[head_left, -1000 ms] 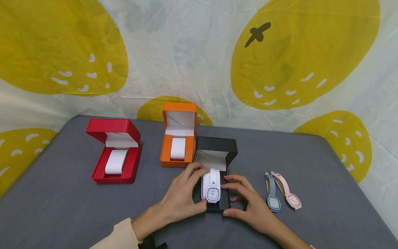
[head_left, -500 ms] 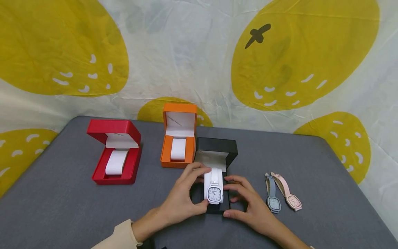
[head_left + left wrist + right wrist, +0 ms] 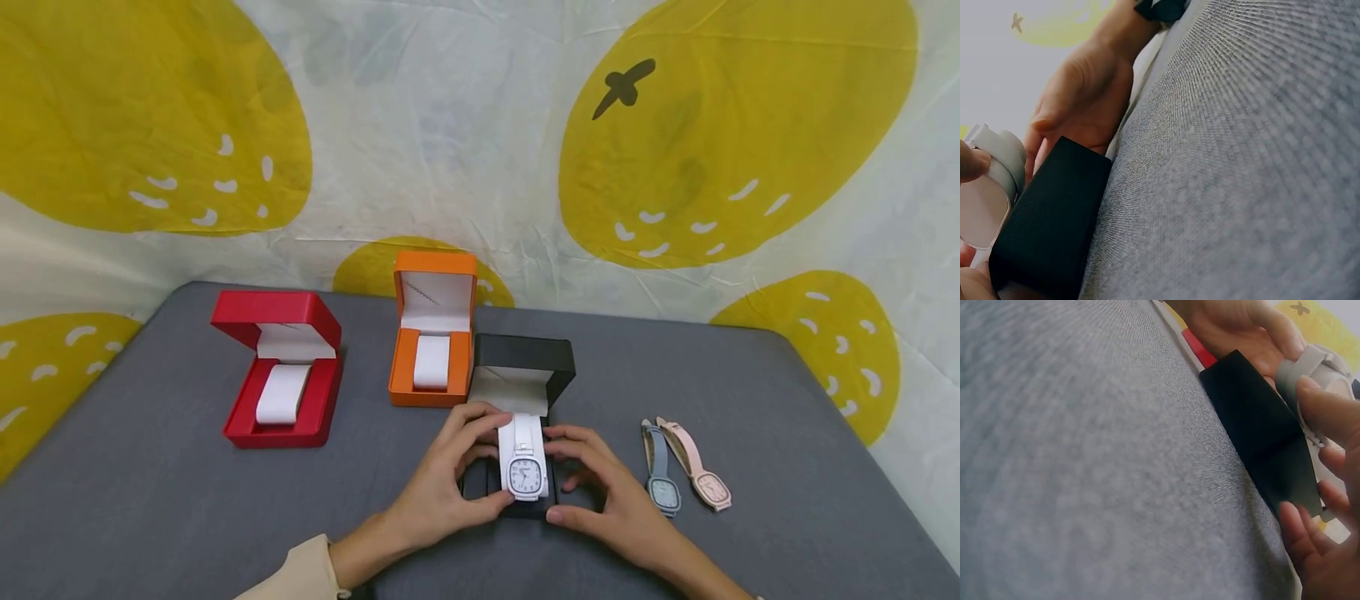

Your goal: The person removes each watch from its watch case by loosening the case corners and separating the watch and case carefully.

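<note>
A white wristwatch (image 3: 525, 476) is wrapped round a white watch pillow (image 3: 507, 446) over the black watch box (image 3: 523, 352), whose lid stands up. My left hand (image 3: 442, 475) grips the pillow and watch from the left, thumb at the lower edge near the dial, fingers at the upper left. At the box's right side, my right hand (image 3: 611, 496) holds it with curled fingers, thumb by the front corner. In the right wrist view, the box's dark front (image 3: 1254, 419) leans across between both hands. To the right lie a blue-grey watch (image 3: 662, 483) and a pink watch (image 3: 701, 475).
An orange watch box (image 3: 402, 358) stands open directly behind the black one, with a white pillow inside. Further left is an open red watch box (image 3: 322, 400), also holding a white pillow. The grey table (image 3: 150, 500) ends at a fruit-patterned cloth (image 3: 450, 125) at the back.
The white watch and pillow have moved slightly right in my left hand, showing more of the box's dark inside on the left. My right hand stays at the box.
</note>
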`<state>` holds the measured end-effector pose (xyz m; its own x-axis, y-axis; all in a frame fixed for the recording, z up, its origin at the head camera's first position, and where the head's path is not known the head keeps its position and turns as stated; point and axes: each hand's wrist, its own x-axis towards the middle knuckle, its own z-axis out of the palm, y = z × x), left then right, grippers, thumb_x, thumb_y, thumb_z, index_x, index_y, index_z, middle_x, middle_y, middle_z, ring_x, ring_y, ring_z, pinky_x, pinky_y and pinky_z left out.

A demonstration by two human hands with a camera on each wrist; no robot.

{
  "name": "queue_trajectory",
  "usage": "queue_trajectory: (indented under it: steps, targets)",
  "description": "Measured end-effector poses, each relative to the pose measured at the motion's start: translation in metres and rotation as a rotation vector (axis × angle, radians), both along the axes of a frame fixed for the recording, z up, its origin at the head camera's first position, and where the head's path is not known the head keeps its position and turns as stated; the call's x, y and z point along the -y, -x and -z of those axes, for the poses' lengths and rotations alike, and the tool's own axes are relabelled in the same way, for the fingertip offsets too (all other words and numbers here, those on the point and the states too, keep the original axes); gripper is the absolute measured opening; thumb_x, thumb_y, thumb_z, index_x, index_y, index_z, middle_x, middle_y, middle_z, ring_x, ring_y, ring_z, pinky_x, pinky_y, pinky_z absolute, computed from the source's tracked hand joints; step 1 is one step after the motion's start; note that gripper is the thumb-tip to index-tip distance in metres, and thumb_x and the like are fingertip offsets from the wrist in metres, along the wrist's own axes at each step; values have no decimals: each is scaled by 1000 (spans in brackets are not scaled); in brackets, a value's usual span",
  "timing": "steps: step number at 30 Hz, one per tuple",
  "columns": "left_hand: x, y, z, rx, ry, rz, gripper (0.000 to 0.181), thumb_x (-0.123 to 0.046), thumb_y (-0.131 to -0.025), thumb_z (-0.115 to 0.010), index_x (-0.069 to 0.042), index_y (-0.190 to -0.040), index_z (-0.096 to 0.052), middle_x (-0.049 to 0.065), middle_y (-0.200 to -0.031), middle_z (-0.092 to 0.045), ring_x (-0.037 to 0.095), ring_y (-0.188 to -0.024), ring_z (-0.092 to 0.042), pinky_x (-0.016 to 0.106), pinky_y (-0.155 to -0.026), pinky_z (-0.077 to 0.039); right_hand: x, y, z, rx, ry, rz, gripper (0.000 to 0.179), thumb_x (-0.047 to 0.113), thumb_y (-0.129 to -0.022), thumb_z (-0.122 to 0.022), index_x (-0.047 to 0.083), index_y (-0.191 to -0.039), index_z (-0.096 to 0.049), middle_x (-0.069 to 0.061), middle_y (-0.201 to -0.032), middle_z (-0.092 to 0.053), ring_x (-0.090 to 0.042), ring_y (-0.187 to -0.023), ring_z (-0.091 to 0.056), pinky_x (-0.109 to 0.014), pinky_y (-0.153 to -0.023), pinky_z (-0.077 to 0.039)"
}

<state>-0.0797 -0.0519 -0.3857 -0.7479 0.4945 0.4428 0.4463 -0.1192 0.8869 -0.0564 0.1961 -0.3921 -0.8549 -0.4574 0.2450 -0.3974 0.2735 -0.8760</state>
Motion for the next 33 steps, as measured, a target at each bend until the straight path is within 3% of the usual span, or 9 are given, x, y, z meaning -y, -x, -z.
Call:
queue_trajectory:
  steps: [5, 10, 17, 24, 28, 33]
  targets:
    - [0, 0, -2, 46, 33, 35, 74, 8, -74, -76, -6, -139, -43, 10, -136, -32, 25, -116, -45, 35, -93, -46, 4, -3, -8, -12, -36, 57, 71, 11, -77, -81, 15, -139, -45, -3, -136, -43, -17, -101, -46, -28, -70, -45]
    - [0, 1, -4, 83, 63, 91, 78, 11, -72, -74, -6, -140, -40, 9, -136, -30, 23, -117, -44, 35, -95, -44, 9, -5, -13, -74, -35, 98, 76, 14, -72, -85, 12, -138, -46, -3, -133, -48, -18, -107, -48, -26, -76, -47]
    - [1, 4, -3, 34, 56, 138, 79, 13, -73, -71, 0, -142, -35, 12, -136, -28, 23, -116, -43, 35, -94, -45, 12, -5, -12, -160, -1, 117, 78, 8, -67, -87, 7, -135, -48, -7, -131, -51, -20, -111, -50, -25, -81, -48]
    - [2, 4, -2, 18, 0, 136, 74, 5, -76, -75, 1, -140, -38, 14, -135, -32, 24, -113, -46, 35, -91, -47, 9, -8, -16, -100, -27, 143, 78, 10, -70, -85, 11, -138, -46, -4, -130, -51, -17, -106, -50, -28, -75, -48]
    - [0, 2, -3, 20, -18, 137, 75, 4, -75, -77, -1, -139, -39, 14, -134, -33, 25, -113, -47, 36, -89, -48, 9, -9, -20, -102, -9, 116, 83, 7, -68, -86, 9, -140, -44, -6, -130, -49, -17, -103, -48, -29, -73, -47]
    - [-1, -1, -4, 21, -37, 173, 76, 8, -72, -78, 1, -137, -39, 16, -134, -34, 28, -112, -49, 37, -89, -49, 11, -11, -20, -125, 26, 44, 94, 4, -65, -87, 2, -143, -35, -11, -138, -43, -17, -113, -47, -26, -85, -44]
